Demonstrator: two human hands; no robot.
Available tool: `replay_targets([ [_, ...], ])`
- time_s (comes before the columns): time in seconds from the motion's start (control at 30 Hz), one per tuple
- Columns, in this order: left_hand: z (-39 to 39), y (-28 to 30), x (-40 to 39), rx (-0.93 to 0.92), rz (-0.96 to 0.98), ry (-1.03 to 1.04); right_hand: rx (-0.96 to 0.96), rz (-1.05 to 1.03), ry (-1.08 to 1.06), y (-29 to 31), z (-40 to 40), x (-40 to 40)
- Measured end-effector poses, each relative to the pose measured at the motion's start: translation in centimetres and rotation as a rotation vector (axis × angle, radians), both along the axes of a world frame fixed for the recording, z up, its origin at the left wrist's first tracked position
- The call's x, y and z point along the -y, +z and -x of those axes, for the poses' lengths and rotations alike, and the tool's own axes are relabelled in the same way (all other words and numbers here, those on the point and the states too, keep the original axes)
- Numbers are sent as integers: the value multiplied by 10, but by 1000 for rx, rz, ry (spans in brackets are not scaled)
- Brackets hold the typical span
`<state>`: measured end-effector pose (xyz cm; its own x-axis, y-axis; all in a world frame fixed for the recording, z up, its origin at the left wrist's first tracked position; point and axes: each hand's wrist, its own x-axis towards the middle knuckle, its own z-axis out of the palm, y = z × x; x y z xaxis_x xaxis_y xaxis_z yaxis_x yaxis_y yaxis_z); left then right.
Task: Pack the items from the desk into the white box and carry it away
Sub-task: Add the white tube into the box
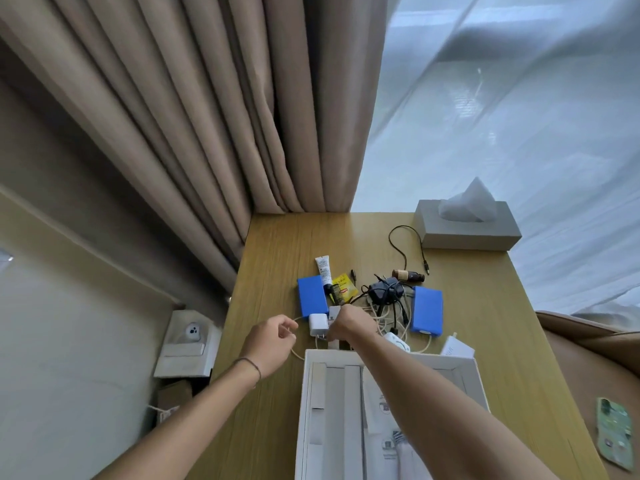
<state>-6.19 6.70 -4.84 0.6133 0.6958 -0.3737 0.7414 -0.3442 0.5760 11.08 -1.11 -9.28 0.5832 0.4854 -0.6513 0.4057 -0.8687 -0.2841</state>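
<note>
Left hand [273, 336] pinches a cable [297, 355]; right hand [349, 323] apparently grips a charger [318, 324], just beyond the box [311, 356]. Gather slack before lifting, avoiding snags.

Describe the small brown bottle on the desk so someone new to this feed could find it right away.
Start at the grey tissue box at the far right corner of the wooden desk. Just in front of it, past a loose black cable, a small brown bottle lies on its side beside the black tangle of cables. It is the only dark brown item, with a lighter tan band.
</note>
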Motion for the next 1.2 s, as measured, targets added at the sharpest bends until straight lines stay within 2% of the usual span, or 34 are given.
replay_targets([
  [0.27,-25,-21,-1,-32,23,30,-10,-202,-34,5,-11,4],
  [0.43,-39,-27,-4,-67,-59,-38,-276,-520,-302,28,-23,31],
  [0.57,-58,-30,-5,-32,-191,-283,-506,-713,-590,48,-28,58],
  [0.7,-77,-31,-16,-226,-414,-723,-708,-807,-744,58,-25,85],
  [0.8,-83,-34,-19,-360,-678,-995,-760,-856,-746,65,-20,100],
  [0.9,-87,-36,-16,-405,-835,-1121,-874,-908,-672,81,-16,111],
  [1.0,-88,-38,-15,-405,-903,-1150,-897,-908,-602,92,-12,125],
  [1.2,-84,-42,-15,-305,-894,-1073,-799,-822,-509,92,0,158],
])
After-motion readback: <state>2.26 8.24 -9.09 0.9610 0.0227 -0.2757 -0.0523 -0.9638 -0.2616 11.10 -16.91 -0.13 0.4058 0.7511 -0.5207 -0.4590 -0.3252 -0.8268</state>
